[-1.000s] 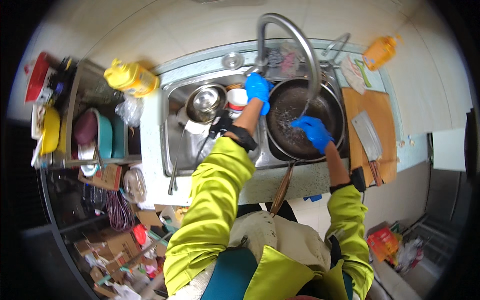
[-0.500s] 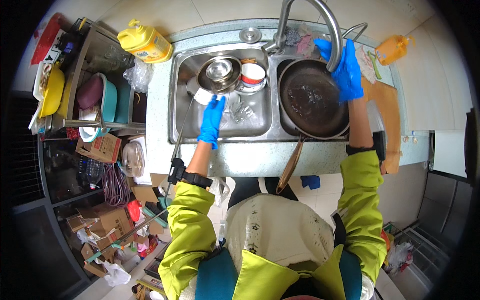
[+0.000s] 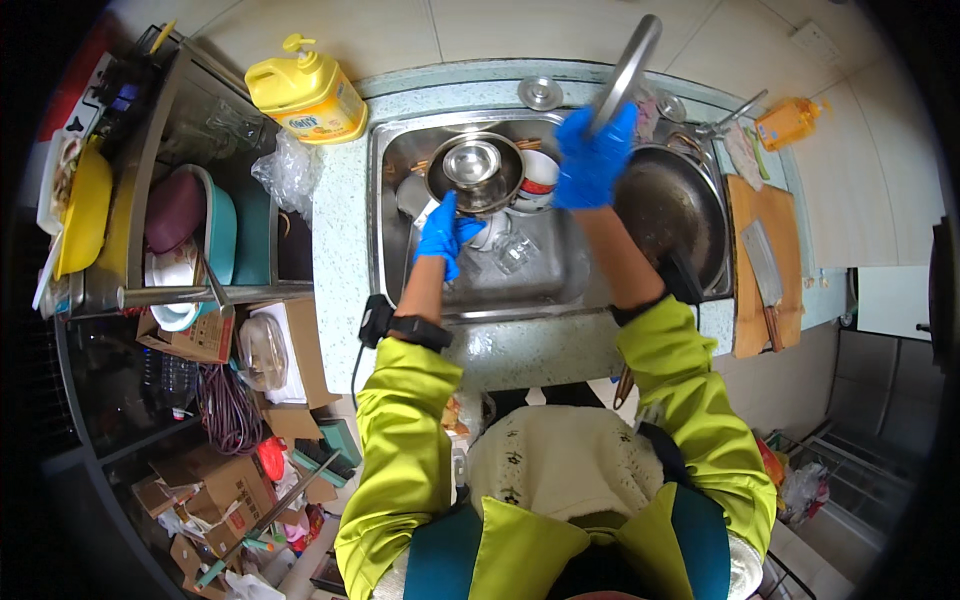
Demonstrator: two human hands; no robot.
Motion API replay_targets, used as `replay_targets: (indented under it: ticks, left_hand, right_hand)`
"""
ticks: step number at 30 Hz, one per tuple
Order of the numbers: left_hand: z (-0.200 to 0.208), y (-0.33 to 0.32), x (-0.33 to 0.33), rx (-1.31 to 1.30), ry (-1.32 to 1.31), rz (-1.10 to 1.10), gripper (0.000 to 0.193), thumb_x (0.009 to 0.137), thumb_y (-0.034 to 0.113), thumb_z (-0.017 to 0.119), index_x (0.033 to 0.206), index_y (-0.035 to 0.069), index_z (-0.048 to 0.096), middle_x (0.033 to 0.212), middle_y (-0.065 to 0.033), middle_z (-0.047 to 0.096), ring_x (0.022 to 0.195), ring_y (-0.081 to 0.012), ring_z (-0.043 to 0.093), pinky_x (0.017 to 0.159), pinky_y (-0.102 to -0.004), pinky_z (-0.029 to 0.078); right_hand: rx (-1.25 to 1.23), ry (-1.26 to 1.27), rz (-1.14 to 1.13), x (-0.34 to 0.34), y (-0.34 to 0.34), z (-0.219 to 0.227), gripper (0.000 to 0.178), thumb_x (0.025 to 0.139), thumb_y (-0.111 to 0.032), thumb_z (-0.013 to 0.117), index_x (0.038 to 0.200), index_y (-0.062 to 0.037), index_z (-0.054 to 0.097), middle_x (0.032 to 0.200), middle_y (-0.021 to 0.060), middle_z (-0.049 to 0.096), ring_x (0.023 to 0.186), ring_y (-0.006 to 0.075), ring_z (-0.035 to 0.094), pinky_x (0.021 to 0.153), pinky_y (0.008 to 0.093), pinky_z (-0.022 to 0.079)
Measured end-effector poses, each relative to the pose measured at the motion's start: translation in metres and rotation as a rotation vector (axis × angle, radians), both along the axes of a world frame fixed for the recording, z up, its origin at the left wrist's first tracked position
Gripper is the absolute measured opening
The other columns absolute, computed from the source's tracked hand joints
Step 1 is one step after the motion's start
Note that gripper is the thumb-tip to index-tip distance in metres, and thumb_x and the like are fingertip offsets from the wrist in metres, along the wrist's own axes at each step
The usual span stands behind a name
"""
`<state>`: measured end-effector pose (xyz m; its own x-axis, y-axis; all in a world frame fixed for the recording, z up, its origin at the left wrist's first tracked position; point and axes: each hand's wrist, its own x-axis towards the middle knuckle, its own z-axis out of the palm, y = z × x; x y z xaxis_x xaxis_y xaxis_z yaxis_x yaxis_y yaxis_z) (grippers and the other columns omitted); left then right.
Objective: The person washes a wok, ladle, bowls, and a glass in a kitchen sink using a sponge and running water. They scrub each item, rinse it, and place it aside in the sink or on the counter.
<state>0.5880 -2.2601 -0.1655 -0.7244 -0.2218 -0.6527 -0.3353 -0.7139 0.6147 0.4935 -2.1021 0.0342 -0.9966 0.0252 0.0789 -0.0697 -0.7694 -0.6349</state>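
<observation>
Clock face: centred on the left basin (image 3: 555, 275) of the stainless-steel sink, 12 pointing to the wall.
My left hand: the left hand (image 3: 446, 238), in a blue glove, is at 8 o'clock, its fingertips overlapping the near rim of a wide steel bowl; the thumb stands apart, but I cannot tell whether the fingers grip the rim.
Steel bowls: the wide steel bowl (image 3: 511, 165) is at 12 o'clock inside the basin, a small shiny steel bowl (image 3: 471, 162) sitting in it.
My right hand: the right hand (image 3: 597, 160), also blue-gloved, is at 2 o'clock, partly behind the spout; I cannot tell whether it is clamped on anything.
Tap: a curved silver metal tap (image 3: 630, 60) rises between 1 and 2 o'clock.
Other dishes: a white bowl with a red band (image 3: 538, 173) is between 1 and 2 o'clock, a clear drinking glass (image 3: 515, 253) between 4 and 5.
Pan: a round dark frying pan (image 3: 685, 205) is at 3 o'clock, partly covered by my right forearm.
Bench: on the pale speckled bench (image 3: 490, 358), a yellow pump jug (image 3: 312, 95) stands at 10 o'clock; just past 3, a broad-bladed cleaver (image 3: 761, 262) lies on a wooden chopping board (image 3: 751, 315).
</observation>
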Motion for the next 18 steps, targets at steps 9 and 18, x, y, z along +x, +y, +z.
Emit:
replay_targets:
  ticks: [9, 18]
  left_hand:
    - [-0.043, 0.012, -0.014, 0.180, -0.035, 0.030, 0.036, 0.084, -0.001, 0.034, 0.117, -0.009, 0.044, 0.112, -0.0238, 0.053, 0.093, -0.0332, 0.059, 0.071, -0.0415, 0.058]
    - [0.031, 0.050, 0.035, -0.090, 0.105, 0.114, 0.042, 0.080, -0.003, 0.033, 0.121, -0.001, 0.042, 0.106, -0.0239, 0.055, 0.086, -0.0358, 0.062, 0.066, -0.0420, 0.059]
  right_hand:
    - [1.838, 0.752, -0.156, -0.095, 0.013, -0.050, 0.023, 0.084, -0.022, 0.049, 0.078, -0.0028, 0.062, 0.074, 0.0175, 0.061, 0.067, 0.0319, 0.060, 0.060, 0.0415, 0.048]
    - [2.394, 0.392, 0.354, -0.116, 0.059, -0.124, 0.021, 0.081, -0.015, 0.047, 0.089, -0.0032, 0.063, 0.097, 0.0221, 0.060, 0.087, 0.0387, 0.059, 0.072, 0.0455, 0.049]
